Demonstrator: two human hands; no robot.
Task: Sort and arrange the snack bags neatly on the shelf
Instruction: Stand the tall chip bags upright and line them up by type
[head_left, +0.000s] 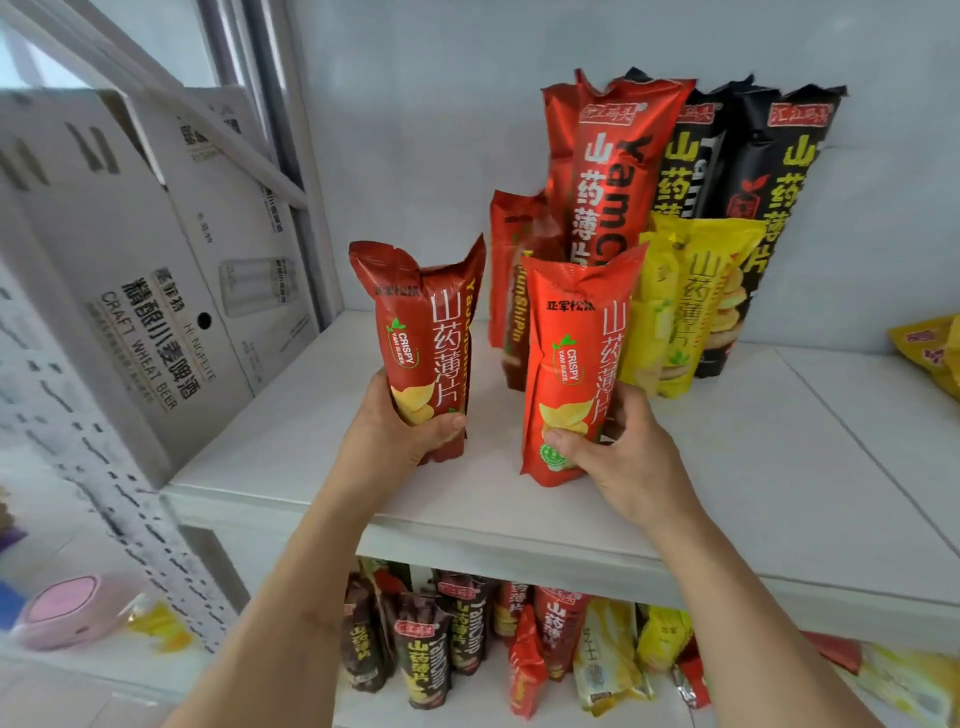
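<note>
A: Item one. Left hand (400, 426), fingers and thumb curled round the lower part of a dark red yam-chip bag (423, 343). Bag upright, its foot at or just above the white shelf (753, 467); contact cannot be told.

B: Item two?

A: Right hand (618, 447), gripping the lower part of a brighter orange-red bag (574, 364), same design, also upright. It stands just in front of the group at the back.

B: And the back group?

A: A third short red bag (511, 280), partly hidden. A tall red bag (608, 171). Tall black bags (779, 208) beside it against the wall. Short yellow bags (685, 306) in front of the black ones. One loose yellow packet (930, 353) at the far right edge.

B: Step in hand, by your reading?

A: Likely placing the two short red bags with their own kind. Advice: set each down flat on its base, printed face forward, touching its neighbour so none can tip. Keep the low grip until the bag stands by itself, then let go. Short bags in front, tall behind.

B: Risks?

A: The bags are soft and top-heavy; a nudge to the tall red one could topple the row.

B: Other stock noted?

A: Cardboard boxes (156, 270) to the left; more mixed bags (467, 644) on the lower shelf, unsorted.
</note>
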